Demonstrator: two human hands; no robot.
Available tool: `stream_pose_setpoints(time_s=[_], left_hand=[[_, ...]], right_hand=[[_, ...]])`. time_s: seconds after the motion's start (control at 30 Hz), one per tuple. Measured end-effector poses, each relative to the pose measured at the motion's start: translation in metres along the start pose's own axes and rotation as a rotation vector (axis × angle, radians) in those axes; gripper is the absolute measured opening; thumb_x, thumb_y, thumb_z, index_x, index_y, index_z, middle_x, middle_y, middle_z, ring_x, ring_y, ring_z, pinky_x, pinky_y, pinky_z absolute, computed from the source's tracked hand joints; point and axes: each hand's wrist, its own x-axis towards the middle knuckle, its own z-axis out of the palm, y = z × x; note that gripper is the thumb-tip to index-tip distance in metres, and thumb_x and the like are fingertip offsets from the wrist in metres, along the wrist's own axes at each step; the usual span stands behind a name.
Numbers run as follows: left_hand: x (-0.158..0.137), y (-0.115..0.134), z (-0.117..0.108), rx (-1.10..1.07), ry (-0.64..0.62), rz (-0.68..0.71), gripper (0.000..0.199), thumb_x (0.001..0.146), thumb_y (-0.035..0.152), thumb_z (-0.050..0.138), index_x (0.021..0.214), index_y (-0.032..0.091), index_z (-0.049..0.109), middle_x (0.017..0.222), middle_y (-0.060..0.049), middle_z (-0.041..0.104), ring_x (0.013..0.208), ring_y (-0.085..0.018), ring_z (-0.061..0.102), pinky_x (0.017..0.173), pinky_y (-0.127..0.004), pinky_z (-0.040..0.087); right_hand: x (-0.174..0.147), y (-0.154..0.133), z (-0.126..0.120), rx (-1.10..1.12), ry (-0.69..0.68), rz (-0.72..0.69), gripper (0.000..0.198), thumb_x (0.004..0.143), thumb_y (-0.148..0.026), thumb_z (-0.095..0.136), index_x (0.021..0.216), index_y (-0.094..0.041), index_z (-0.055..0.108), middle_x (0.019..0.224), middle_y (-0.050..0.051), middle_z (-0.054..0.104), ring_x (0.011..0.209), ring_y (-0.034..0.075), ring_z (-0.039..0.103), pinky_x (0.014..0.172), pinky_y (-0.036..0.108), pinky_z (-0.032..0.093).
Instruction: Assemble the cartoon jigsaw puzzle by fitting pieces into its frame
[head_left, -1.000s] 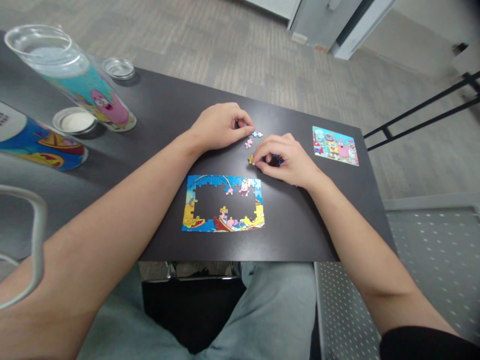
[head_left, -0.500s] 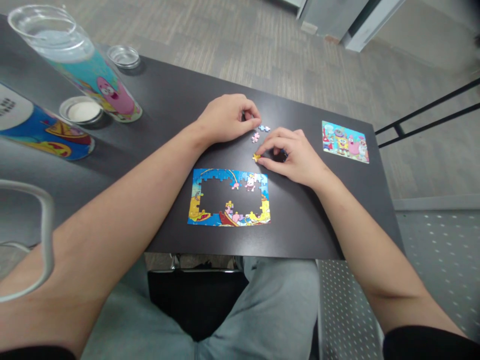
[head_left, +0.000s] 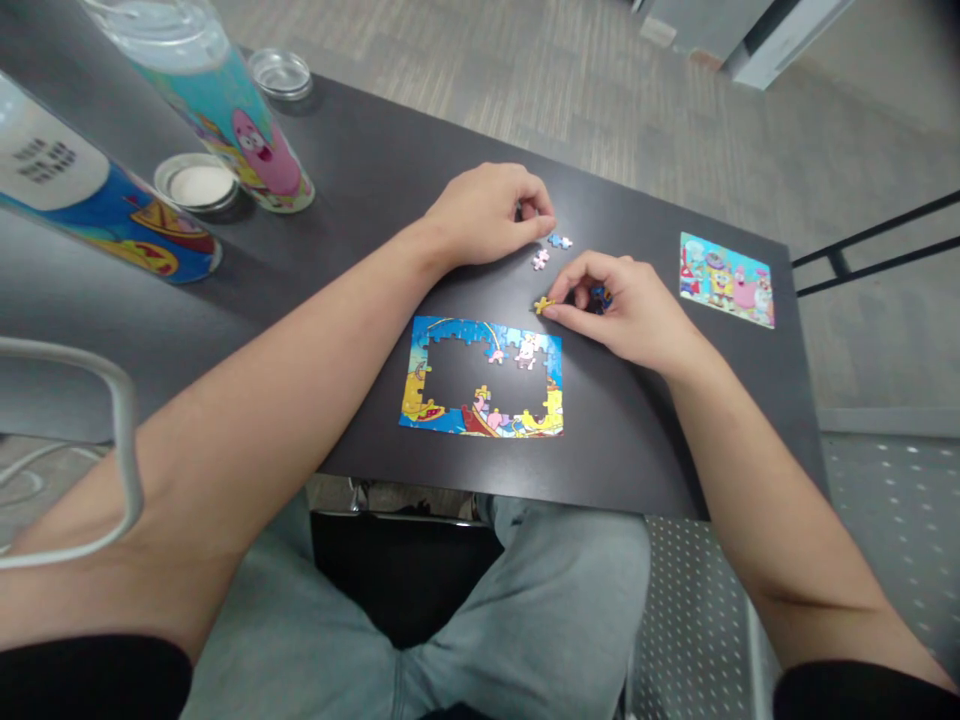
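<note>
My right hand (head_left: 622, 305) pinches a yellow puzzle piece (head_left: 543, 304) between thumb and forefinger, just above the table. More dark blue pieces (head_left: 601, 297) show partly under its curled fingers. To the upper left, my left hand (head_left: 499, 215) rests on the table with its fingers curled in, and whether anything is inside them is hidden. A blue and white piece (head_left: 560, 241) lies right by its fingertips, and a pink piece (head_left: 541, 260) lies between the hands. Nearer my body sits a partly assembled jigsaw puzzle (head_left: 480, 427), its border joined around an open middle.
A colourful picture card (head_left: 726, 280) lies at the table's right. On the left stand a clear-topped cartoon tube (head_left: 262, 150), a blue canister (head_left: 142, 225) and two round lids, one being the silver lid (head_left: 280, 73). A white cable (head_left: 124, 430) loops over my left forearm.
The whole view has shifted, so everything on the table appears further right. The yellow piece has turned slightly in my right fingertips. My left hand stays at nearly the same spot.
</note>
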Motion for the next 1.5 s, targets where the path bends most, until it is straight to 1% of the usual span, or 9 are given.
stream_pose_setpoints(time_s=[0.13,0.23,0.4,0.63,0.9,1.17,1.3,1.4,1.5], left_hand=[[0.001,0.0,0.003,-0.02,0.008,-0.006,0.015,0.096,0.049,0.086,0.102,0.038,0.094,0.106,-0.005,0.089,0.098,-0.032,0.076,0.088,-0.047,0.059],[0.002,0.004,0.006,-0.017,0.022,0.005,0.009,0.099,0.042,0.086,0.097,0.036,0.093,0.108,-0.005,0.091,0.102,-0.032,0.079,0.087,-0.047,0.058],[-0.001,0.017,0.006,0.049,0.023,-0.023,0.013,0.108,0.039,0.084,0.107,0.034,0.095,0.116,-0.002,0.094,0.105,-0.026,0.078,0.091,-0.045,0.053],[-0.004,0.028,0.002,0.11,-0.011,-0.019,0.025,0.115,0.041,0.082,0.127,0.029,0.1,0.123,-0.004,0.097,0.108,-0.023,0.08,0.094,-0.044,0.05],[-0.009,0.023,-0.001,0.01,0.032,0.065,0.029,0.106,0.042,0.077,0.119,0.033,0.101,0.124,-0.006,0.099,0.109,-0.032,0.083,0.098,-0.052,0.055],[-0.008,0.026,0.0,0.021,0.012,0.013,0.027,0.109,0.045,0.079,0.12,0.032,0.1,0.127,-0.004,0.1,0.111,-0.03,0.083,0.098,-0.051,0.054],[-0.006,0.025,0.002,0.046,0.008,0.004,0.024,0.112,0.044,0.079,0.12,0.033,0.099,0.122,-0.001,0.099,0.109,-0.025,0.082,0.096,-0.048,0.054],[-0.004,0.024,0.001,0.07,-0.011,-0.009,0.028,0.11,0.046,0.078,0.123,0.035,0.1,0.125,-0.001,0.097,0.114,-0.029,0.083,0.1,-0.049,0.057],[-0.002,0.022,-0.001,0.088,-0.038,-0.011,0.023,0.105,0.05,0.078,0.114,0.047,0.099,0.124,0.002,0.097,0.118,-0.035,0.085,0.1,-0.051,0.061]], right_hand=[[-0.004,-0.032,0.014,0.148,0.003,0.039,0.007,0.106,-0.034,0.093,0.112,-0.032,0.09,0.084,-0.002,0.08,0.072,0.022,0.064,0.071,0.043,0.055],[-0.004,-0.064,0.032,0.219,-0.091,0.011,0.009,0.112,-0.033,0.09,0.12,-0.033,0.091,0.107,0.002,0.094,0.076,0.024,0.071,0.077,0.047,0.061],[0.0,-0.096,0.056,0.091,-0.217,-0.113,0.012,0.114,-0.026,0.087,0.117,-0.035,0.094,0.102,-0.003,0.095,0.08,0.025,0.078,0.093,0.049,0.056],[-0.004,-0.094,0.068,0.078,-0.249,-0.134,0.01,0.118,-0.028,0.086,0.118,-0.034,0.094,0.104,-0.001,0.096,0.08,0.026,0.076,0.097,0.052,0.053],[-0.004,-0.096,0.068,0.029,-0.269,-0.168,0.008,0.119,-0.028,0.084,0.117,-0.031,0.091,0.105,-0.001,0.094,0.086,0.026,0.078,0.098,0.049,0.048],[-0.005,-0.093,0.072,-0.052,-0.236,-0.218,0.01,0.121,-0.029,0.084,0.119,-0.033,0.093,0.111,0.001,0.094,0.099,0.028,0.084,0.101,0.052,0.049],[-0.002,-0.089,0.06,-0.07,-0.071,-0.219,0.011,0.119,-0.026,0.085,0.119,-0.032,0.094,0.098,0.0,0.087,0.085,0.027,0.078,0.097,0.055,0.05],[0.005,-0.079,0.044,-0.113,0.032,-0.131,0.004,0.118,-0.032,0.092,0.121,-0.035,0.094,0.097,0.005,0.083,0.089,0.034,0.078,0.096,0.062,0.057],[0.014,-0.064,0.027,-0.145,-0.079,-0.026,0.032,0.105,-0.048,0.109,0.131,-0.038,0.095,0.103,0.008,0.084,0.099,0.039,0.081,0.088,0.062,0.064]])
